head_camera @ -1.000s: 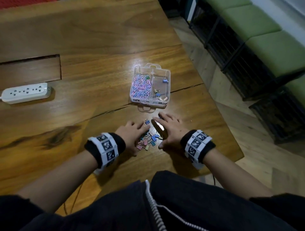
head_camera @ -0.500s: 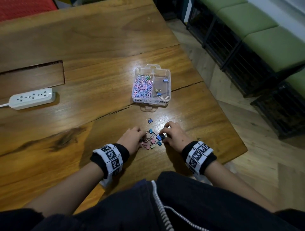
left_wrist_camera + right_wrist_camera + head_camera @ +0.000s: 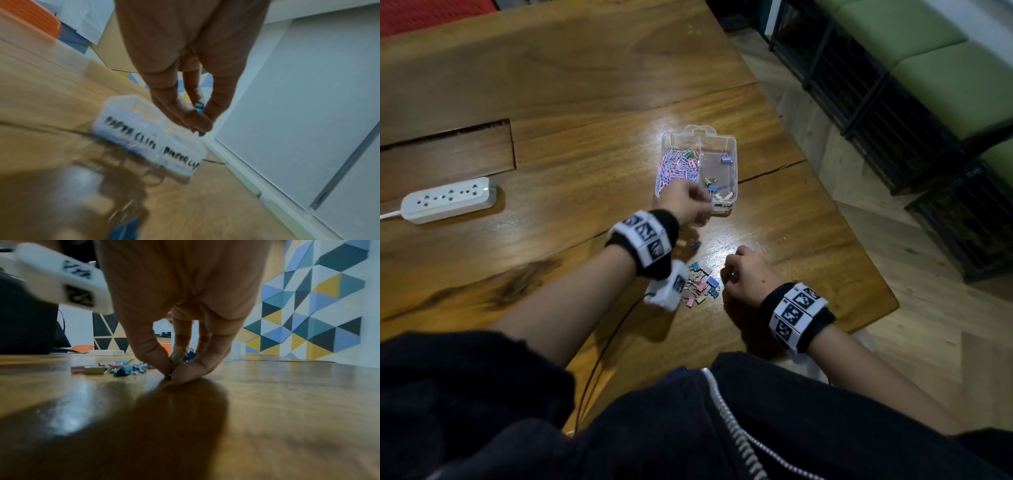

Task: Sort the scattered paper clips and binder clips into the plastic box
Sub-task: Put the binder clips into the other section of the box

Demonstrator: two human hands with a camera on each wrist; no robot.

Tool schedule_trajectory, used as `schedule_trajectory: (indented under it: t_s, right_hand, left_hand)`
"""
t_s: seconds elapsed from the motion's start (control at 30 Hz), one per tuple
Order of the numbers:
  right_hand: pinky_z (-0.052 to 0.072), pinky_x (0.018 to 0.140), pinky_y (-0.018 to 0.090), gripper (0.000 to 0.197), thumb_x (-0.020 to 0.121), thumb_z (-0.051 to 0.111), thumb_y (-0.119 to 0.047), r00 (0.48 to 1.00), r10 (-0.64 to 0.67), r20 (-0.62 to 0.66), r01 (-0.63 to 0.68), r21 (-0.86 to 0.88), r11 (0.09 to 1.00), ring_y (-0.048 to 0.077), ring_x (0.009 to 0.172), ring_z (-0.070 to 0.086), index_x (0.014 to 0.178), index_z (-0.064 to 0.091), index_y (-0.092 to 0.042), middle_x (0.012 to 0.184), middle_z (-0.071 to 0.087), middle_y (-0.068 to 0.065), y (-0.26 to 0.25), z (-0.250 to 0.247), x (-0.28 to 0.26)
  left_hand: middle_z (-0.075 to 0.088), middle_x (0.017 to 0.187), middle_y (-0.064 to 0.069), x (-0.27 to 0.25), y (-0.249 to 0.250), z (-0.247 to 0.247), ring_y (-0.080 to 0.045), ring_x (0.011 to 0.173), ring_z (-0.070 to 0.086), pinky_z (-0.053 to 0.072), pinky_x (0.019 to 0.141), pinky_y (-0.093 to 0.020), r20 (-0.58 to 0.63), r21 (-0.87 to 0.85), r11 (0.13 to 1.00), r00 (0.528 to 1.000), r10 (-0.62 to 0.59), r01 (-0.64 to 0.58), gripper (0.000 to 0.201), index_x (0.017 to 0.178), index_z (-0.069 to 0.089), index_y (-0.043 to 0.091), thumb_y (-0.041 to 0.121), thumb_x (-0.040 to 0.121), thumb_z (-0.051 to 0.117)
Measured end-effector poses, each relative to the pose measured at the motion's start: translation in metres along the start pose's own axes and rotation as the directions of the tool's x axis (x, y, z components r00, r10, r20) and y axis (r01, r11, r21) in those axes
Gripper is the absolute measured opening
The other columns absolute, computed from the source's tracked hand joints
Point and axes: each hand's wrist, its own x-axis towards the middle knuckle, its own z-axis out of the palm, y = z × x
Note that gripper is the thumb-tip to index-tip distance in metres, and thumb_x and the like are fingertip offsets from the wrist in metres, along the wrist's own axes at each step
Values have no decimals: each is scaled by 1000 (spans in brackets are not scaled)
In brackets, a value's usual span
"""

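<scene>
Pinching a blue binder clip (image 3: 199, 107) in my left hand (image 3: 683, 202) over the plastic box (image 3: 732, 150) | right hand (image 3: 746, 274) gripping clips beside the table pile (image 3: 700, 284) | judged light, stiff, slippery; take by the body.

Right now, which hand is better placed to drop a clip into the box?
The left hand: it already pinches a blue binder clip over the plastic box. The right hand is down at the table pile.
</scene>
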Motion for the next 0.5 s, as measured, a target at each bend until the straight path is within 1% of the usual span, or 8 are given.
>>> schedule_trajectory:
  t_s: [0.1,0.2,0.27,0.3,0.33,0.37,0.43,0.5]
  right_hand:
    - [51,86,37,13,81,53,-12,1000,-15,-17,15,-10,1000,23,92,53,92,59,-6,101,49,8,1,0,2]
    - [50,88,34,15,82,53,-11,998,-61,-28,61,-8,998,22,95,53,93,59,-5,110,47,7,6,-1,4]
    - [50,87,34,15,81,55,-11,994,-106,-26,105,-26,994,23,95,53,93,60,-4,113,47,7,8,-2,6]
    - [50,86,34,14,80,56,-11,992,-123,-17,122,-36,992,22,94,53,91,59,-4,110,49,7,9,-2,7]
    - [50,85,33,13,79,57,-11,990,-139,-5,138,-45,989,22,93,53,91,58,-5,106,50,6,9,-4,8]
    - [50,84,33,14,78,58,-10,989,-149,9,149,-44,988,21,92,53,91,57,-6,103,51,6,9,-4,9]
    - [50,85,31,20,76,59,-9,989,-143,42,144,-22,989,20,94,53,96,55,-8,103,52,5,8,-8,11]
    - [49,88,32,25,77,59,-9,990,-122,72,124,-26,992,21,97,52,102,56,-8,107,50,7,8,-11,13]
  left_hand:
    - [57,73,-2,31,25,7,-11,60,58,53,52,-16,-81,-88,994,995,56,-63,24,71,52,15,-4,83,61]
    - [56,89,-5,51,30,11,-21,80,60,56,72,-31,-122,-63,997,992,35,-43,28,75,51,18,-8,85,52]
    - [55,106,-9,53,26,10,-23,93,57,55,76,-32,-63,0,1000,998,24,-24,26,97,57,10,-10,86,46]
    - [55,115,-10,51,22,9,-23,100,57,54,77,-29,-17,32,999,999,39,-39,31,109,56,6,-12,86,45]
    - [55,121,-10,47,19,8,-22,108,56,53,80,-27,20,58,995,997,77,-78,35,115,55,4,-12,86,45]
    - [56,123,-10,41,16,6,-21,112,55,51,84,-25,48,92,987,991,125,-129,35,116,55,4,-11,85,47]
    - [59,119,-8,25,6,2,-20,112,55,47,89,-23,114,210,952,972,204,-224,33,113,57,5,-6,83,55]
    - [58,115,-1,8,-6,-2,-19,113,54,44,89,-23,276,394,863,936,217,-316,33,112,59,12,4,80,65]
